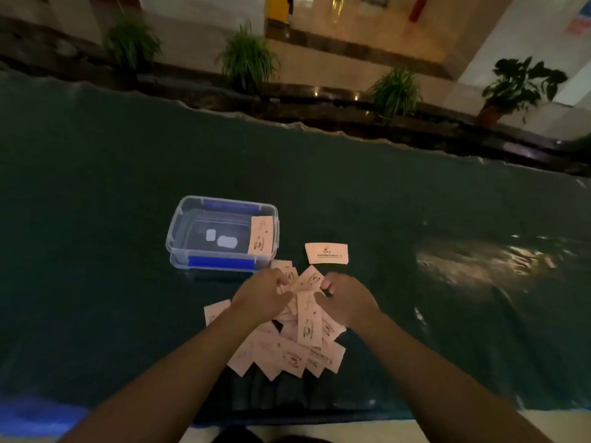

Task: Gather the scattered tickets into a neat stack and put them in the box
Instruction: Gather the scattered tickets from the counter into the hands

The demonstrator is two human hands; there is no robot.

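Box (222, 233) open-topped, one ticket (262, 235) leaning inside right wall; cloth (96, 251) bare around.

No writing can be read here; the tickets (308, 318) carry dark printed marks and lines, all too blurred to make out; the lone ticket (326, 252) beside the box (220, 233) shows a small emblem over a line of print, equally illegible.

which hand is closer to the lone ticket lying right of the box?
Right. The right hand sits just below the lone ticket, near its lower edge. The left hand is farther, down and to the left, over the ticket pile near the box.
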